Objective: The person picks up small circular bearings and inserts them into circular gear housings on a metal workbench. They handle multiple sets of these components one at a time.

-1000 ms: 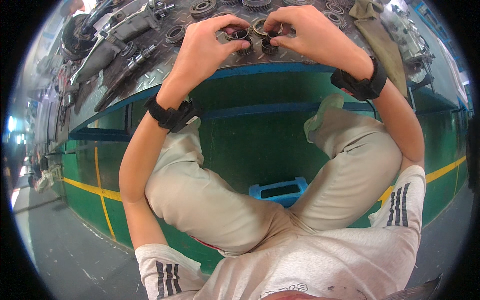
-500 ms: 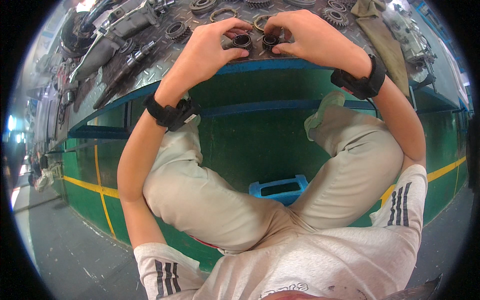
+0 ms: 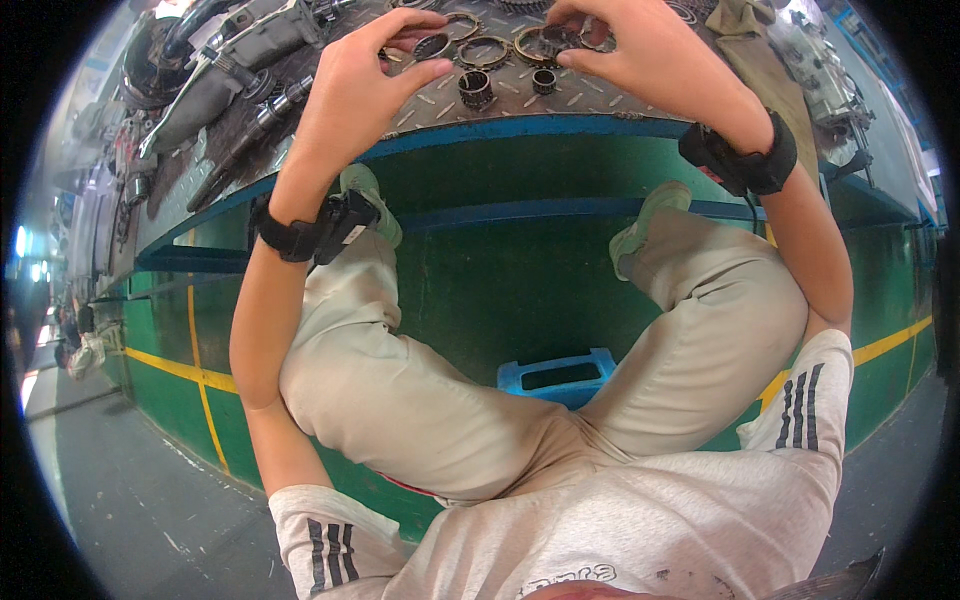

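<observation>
My left hand [image 3: 368,75] reaches onto the metal-topped bench, its thumb and fingers curled round a dark toothed ring [image 3: 432,46]. To the right, my right hand [image 3: 640,55] curls its thumb and fingers round a dark ring-shaped part [image 3: 557,40], partly hidden by the fingers. Between the hands, near the bench's front edge, stand a larger needle bearing [image 3: 475,90] and a smaller needle bearing [image 3: 543,82], neither touched. Just behind them lie a brass toothed ring [image 3: 483,53] and another brass ring [image 3: 524,46], beside my right fingertips.
A gearbox housing [image 3: 265,45] and a long gear shaft [image 3: 255,130] lie on the left. A brown cloth [image 3: 765,75] and another metal housing [image 3: 815,75] are at the right. The bench's blue front edge [image 3: 560,125] runs above my knees; a blue plastic stool [image 3: 556,376] is below.
Both hands have let go of the two needle bearings, which now stand on the bench. My hands have moved apart and farther back, to the ring-shaped parts behind.
</observation>
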`<state>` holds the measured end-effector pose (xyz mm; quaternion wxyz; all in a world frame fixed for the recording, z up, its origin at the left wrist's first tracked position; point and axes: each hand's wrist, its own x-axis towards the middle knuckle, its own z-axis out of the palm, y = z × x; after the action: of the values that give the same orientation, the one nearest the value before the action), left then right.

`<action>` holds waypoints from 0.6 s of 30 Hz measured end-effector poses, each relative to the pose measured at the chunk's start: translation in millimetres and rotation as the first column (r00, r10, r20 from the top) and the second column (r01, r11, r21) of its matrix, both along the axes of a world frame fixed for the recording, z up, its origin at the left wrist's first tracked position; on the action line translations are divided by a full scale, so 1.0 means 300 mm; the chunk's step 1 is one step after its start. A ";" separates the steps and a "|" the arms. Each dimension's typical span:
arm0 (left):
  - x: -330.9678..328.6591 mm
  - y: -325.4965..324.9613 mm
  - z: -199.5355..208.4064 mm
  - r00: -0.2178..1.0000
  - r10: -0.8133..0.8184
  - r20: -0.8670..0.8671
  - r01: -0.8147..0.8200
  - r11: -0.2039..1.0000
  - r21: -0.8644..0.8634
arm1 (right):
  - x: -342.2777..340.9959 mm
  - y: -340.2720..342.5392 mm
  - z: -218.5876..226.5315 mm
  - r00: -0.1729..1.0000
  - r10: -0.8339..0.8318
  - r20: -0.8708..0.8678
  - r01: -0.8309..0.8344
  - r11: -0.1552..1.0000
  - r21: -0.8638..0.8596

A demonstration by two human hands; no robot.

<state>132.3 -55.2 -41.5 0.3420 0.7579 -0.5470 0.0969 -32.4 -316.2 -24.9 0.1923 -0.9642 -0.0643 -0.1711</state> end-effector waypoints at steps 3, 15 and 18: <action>0.012 0.024 -0.015 1.000 0.010 0.001 -0.010 0.992 0.124 | 0.012 -0.067 -0.059 1.000 0.001 0.021 0.002 0.995 -0.104; -0.003 -0.038 -0.101 0.982 -0.092 0.165 0.076 0.992 0.102 | -0.006 0.016 -0.060 0.977 0.193 0.093 -0.166 0.956 -0.241; -0.005 -0.058 -0.105 0.974 -0.126 0.189 0.101 0.985 0.137 | 0.017 0.018 -0.098 0.991 0.133 0.016 -0.117 0.915 -0.385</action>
<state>130.9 -72.6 -73.0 0.2423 0.7322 -0.6257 0.1170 -27.3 -310.7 -54.4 0.0091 -0.9732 -0.1620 -0.1629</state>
